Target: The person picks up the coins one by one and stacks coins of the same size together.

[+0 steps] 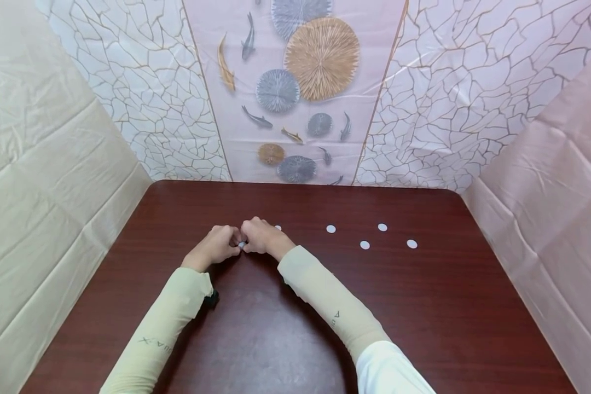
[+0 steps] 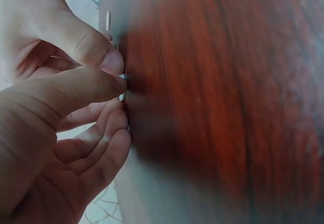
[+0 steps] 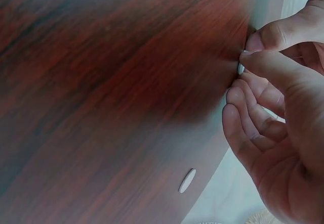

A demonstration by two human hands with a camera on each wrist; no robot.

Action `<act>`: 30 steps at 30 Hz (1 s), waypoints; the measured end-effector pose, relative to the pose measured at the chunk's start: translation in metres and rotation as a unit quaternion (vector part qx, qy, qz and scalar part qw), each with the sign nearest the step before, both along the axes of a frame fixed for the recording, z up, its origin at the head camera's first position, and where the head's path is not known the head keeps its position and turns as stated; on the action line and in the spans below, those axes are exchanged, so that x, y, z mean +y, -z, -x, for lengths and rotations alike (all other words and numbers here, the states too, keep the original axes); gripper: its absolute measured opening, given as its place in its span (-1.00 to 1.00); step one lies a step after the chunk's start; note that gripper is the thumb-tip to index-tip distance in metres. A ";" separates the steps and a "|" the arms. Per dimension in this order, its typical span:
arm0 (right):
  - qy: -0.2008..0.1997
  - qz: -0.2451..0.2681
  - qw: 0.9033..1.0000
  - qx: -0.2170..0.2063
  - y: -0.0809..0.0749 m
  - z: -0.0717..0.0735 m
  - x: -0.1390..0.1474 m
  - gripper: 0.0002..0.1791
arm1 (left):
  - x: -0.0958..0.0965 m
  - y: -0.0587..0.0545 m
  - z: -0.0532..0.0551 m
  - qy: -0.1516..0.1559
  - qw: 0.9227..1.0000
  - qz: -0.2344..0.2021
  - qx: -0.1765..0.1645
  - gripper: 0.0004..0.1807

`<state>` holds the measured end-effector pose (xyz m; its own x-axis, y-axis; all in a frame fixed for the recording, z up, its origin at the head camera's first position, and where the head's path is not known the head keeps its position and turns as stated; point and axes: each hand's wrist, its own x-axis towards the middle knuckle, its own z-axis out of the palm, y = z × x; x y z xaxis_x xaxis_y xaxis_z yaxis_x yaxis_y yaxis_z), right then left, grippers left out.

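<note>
Toward the left of the brown table, both hands meet over a small white disc point(image 1: 242, 245). My left hand point(image 1: 215, 244) grips its left side between thumb and curled fingers. From the other side my right hand point(image 1: 263, 235) holds the same disc, its thumb tip close to the left thumb. In the left wrist view a sliver of the disc point(image 2: 122, 96) shows below the left thumb. The right wrist view shows its edge point(image 3: 240, 69) beside the right thumb; fingers hide the rest. The disc is at the tabletop.
Another white disc point(image 1: 278, 227) is partly hidden behind the right hand. Several more lie to the right on the wooden table point(image 1: 448, 306), including one disc point(image 1: 331, 229) near the middle. A dark object point(image 1: 210, 299) shows under the left wrist. Patterned cloth point(image 1: 295, 131) hangs behind the table.
</note>
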<state>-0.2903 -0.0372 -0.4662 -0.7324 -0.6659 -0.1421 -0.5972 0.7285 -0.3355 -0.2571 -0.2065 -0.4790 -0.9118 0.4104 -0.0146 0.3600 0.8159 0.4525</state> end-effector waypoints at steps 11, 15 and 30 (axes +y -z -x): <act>-0.001 -0.002 1.000 0.004 0.005 0.000 0.005 -0.84 | 0.005 -0.001 -0.003 -0.007 1.000 0.013 -0.020 -0.89; -0.001 0.001 1.000 -0.010 0.003 -0.003 0.008 -0.86 | 0.006 -0.004 -0.008 0.003 1.000 0.007 -0.014 -0.90; -0.053 0.033 0.998 -0.012 0.001 -0.027 0.037 -0.81 | 0.025 0.002 -0.032 0.040 0.999 -0.024 -0.006 -0.92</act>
